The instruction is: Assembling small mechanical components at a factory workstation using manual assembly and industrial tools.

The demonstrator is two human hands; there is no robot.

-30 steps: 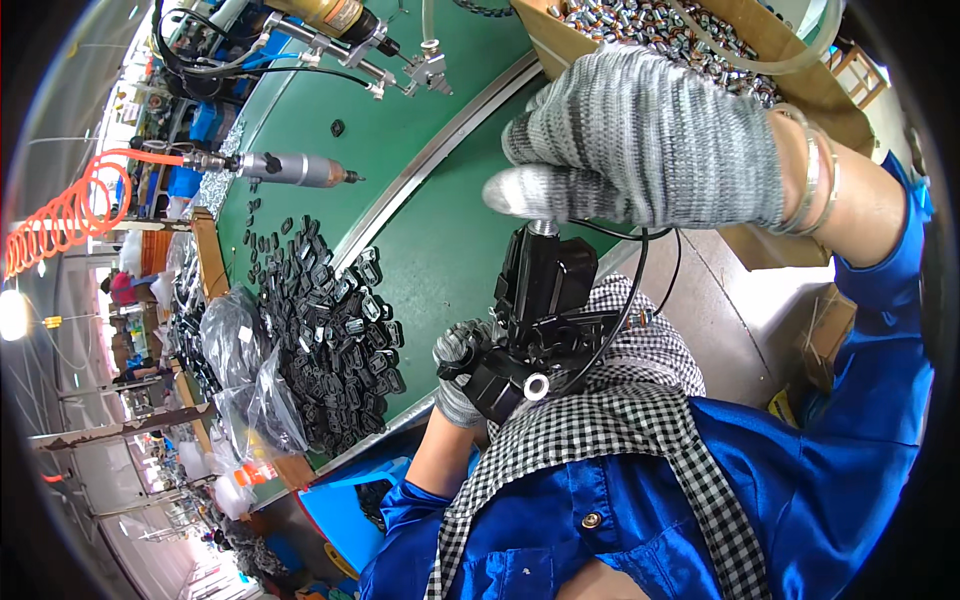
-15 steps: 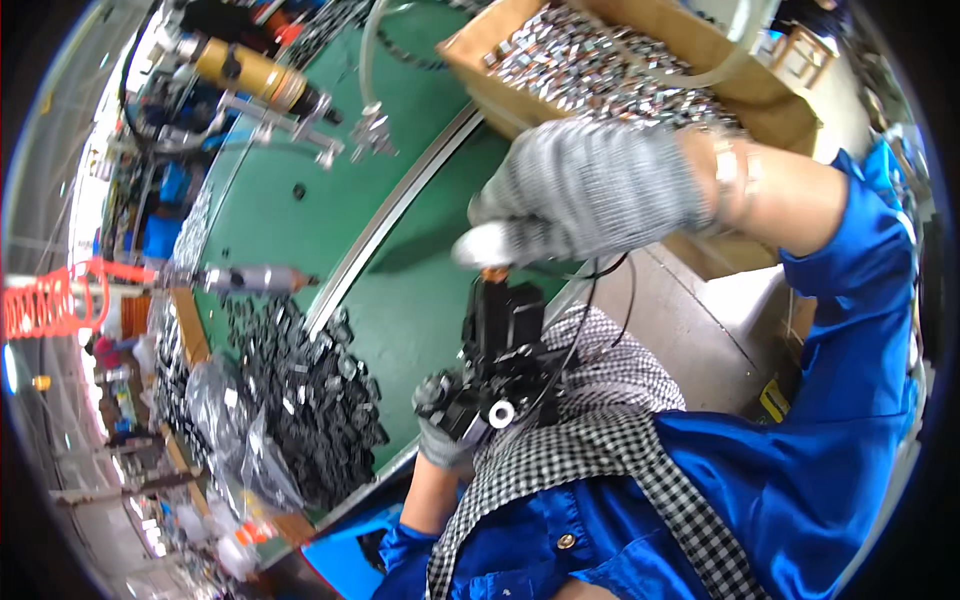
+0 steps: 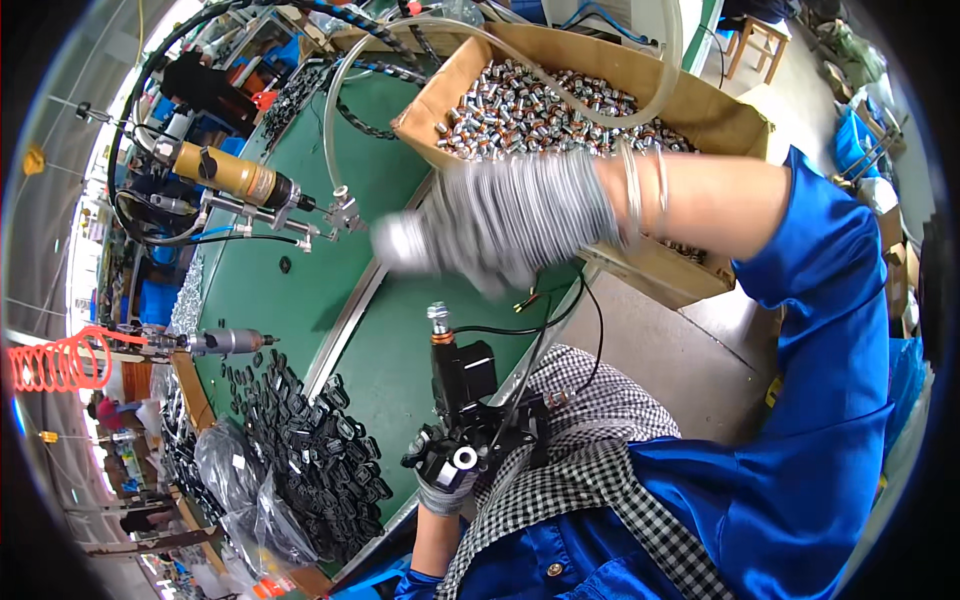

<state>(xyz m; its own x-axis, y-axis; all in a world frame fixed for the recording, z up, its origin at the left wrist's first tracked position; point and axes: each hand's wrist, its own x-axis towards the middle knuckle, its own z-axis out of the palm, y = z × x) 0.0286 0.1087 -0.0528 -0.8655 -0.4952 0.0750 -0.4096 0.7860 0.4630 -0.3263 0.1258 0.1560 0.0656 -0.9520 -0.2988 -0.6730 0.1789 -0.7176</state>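
Observation:
My left hand [image 3: 442, 497], in a grey knit glove, is closed around a black assembly [image 3: 470, 400] low in front of my apron. The part has a blocky upper body, a pale round ring on its near side and black wires trailing to the right. A small silver metal fitting [image 3: 438, 318] with an orange band stands upright at its top end. Gloved the same way, my right hand [image 3: 490, 222] is above and apart from the assembly, its fingertips pointing left toward a small metal nozzle [image 3: 343, 213]. Motion smears its fingers, so their grip is unclear.
A cardboard box [image 3: 690, 270] of small silver-and-orange fittings stands at the back right. A yellow power driver [image 3: 228, 174] hangs at the upper left, a grey one [image 3: 228, 341] below. Black parts [image 3: 320, 440] lie heaped beside a plastic bag [image 3: 225, 465]. A metal rail [image 3: 345, 330] crosses the green table.
My right hand has moved left and up, away from the top of the assembly. The silver fitting there now shows uncovered. My left hand still holds the assembly.

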